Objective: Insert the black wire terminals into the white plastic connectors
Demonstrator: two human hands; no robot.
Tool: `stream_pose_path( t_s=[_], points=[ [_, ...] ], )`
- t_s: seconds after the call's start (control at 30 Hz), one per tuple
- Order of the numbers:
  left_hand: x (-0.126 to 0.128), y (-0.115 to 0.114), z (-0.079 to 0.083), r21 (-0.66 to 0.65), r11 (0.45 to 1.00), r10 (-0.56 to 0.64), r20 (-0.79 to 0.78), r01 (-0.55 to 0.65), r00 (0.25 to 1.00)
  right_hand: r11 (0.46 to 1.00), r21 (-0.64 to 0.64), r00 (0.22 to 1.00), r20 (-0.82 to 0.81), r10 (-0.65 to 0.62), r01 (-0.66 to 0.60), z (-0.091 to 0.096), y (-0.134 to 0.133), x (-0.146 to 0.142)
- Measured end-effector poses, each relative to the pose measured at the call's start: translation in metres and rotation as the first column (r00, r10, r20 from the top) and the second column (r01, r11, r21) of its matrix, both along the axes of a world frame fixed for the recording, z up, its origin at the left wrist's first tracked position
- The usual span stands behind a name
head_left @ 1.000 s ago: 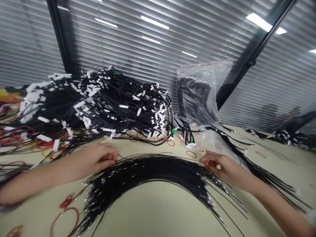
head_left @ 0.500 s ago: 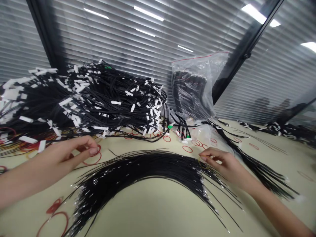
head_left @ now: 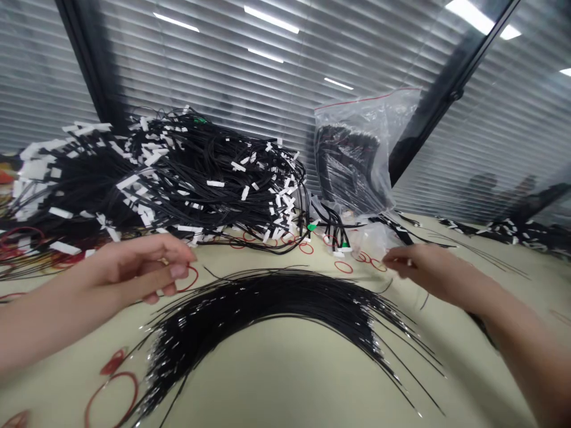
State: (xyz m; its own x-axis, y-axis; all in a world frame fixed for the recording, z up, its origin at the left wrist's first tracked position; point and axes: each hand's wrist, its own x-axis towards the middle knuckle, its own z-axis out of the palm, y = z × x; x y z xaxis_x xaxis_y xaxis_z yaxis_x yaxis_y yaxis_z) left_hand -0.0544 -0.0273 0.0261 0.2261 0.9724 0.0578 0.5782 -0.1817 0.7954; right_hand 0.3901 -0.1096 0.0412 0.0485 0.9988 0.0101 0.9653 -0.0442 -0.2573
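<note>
Meanwhile, thin black wires (head_left: 263, 300) with glinting metal tips are fanning in an arc across the pale surface (head_left: 276, 368), below a heap of white-tagged cables (head_left: 209, 184) and a clear zip bag (head_left: 352, 148) of black wire. The left hand (head_left: 134, 264) is curling loosely beside a red rubber band (head_left: 191, 278), the right hand (head_left: 423, 264) is reaching near the arc, and whether either grip is holding anything is unclear.
</note>
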Motion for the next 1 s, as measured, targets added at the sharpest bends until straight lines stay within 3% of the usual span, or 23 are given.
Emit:
stream_pose_path(
  t_s=[0.1,0.23,0.3,0.33,0.37,0.4,0.43,0.47,0.53,0.63,0.7,0.8,0.9,1.0],
  points=[
    [0.002,-0.004,-0.001,-0.19,0.978,-0.062,0.143,0.089,0.988,0.992,0.101,0.996,0.034,-0.08,0.076,-0.011,-0.005,0.012],
    [0.004,-0.013,0.004,-0.459,0.888,0.154,0.332,0.017,0.931,0.98,0.177,0.995,0.014,-0.096,0.092,-0.021,-0.016,0.007],
    [0.006,-0.015,0.006,-0.489,0.872,0.17,0.373,0.037,0.912,0.948,0.296,0.992,-0.001,-0.126,0.121,-0.022,-0.022,-0.009],
    [0.008,-0.015,0.006,-0.469,0.882,0.147,0.361,0.043,0.921,0.902,0.406,0.988,-0.022,-0.151,0.147,-0.021,-0.025,-0.021],
    [0.01,-0.015,0.006,-0.426,0.903,0.102,0.334,0.054,0.937,0.798,0.57,0.975,-0.027,-0.22,0.195,-0.019,-0.028,-0.036],
    [0.013,-0.014,0.007,-0.367,0.927,0.036,0.3,0.081,0.953,0.658,0.723,0.96,-0.025,-0.28,0.211,-0.016,-0.03,-0.053],
    [0.017,-0.014,0.007,-0.299,0.945,-0.048,0.264,0.129,0.963,0.627,0.762,0.976,-0.033,-0.214,0.163,-0.013,-0.03,-0.071],
    [0.021,-0.014,0.007,-0.234,0.953,-0.134,0.238,0.191,0.962,0.664,0.746,0.999,-0.036,-0.026,0.044,-0.009,-0.03,-0.091],
    [0.029,-0.017,0.008,-0.128,0.936,-0.297,0.222,0.329,0.929,0.761,0.624,0.922,-0.163,0.351,-0.179,-0.003,-0.023,-0.13],
    [0.039,-0.025,0.009,-0.043,0.875,-0.455,0.265,0.482,0.85,0.79,0.518,0.737,-0.381,0.558,-0.329,0.001,-0.001,-0.179],
    [0.042,-0.028,0.008,-0.007,0.849,-0.503,0.298,0.529,0.811,0.777,0.502,0.684,-0.413,0.601,-0.38,0.001,0.014,-0.2],
    [0.042,-0.025,0.004,-0.008,0.864,-0.472,0.332,0.503,0.816,0.784,0.495,0.701,-0.403,0.589,-0.374,0.0,0.027,-0.214],
    [0.043,-0.017,0.0,-0.029,0.864,-0.472,0.298,0.502,0.83,0.822,0.46,0.729,-0.426,0.535,-0.335,0.001,0.026,-0.212],
    [0.056,-0.011,-0.003,0.06,0.82,-0.562,0.278,0.569,0.779,0.85,0.437,0.745,-0.452,0.491,-0.295,0.002,0.016,-0.201]
  ],
)
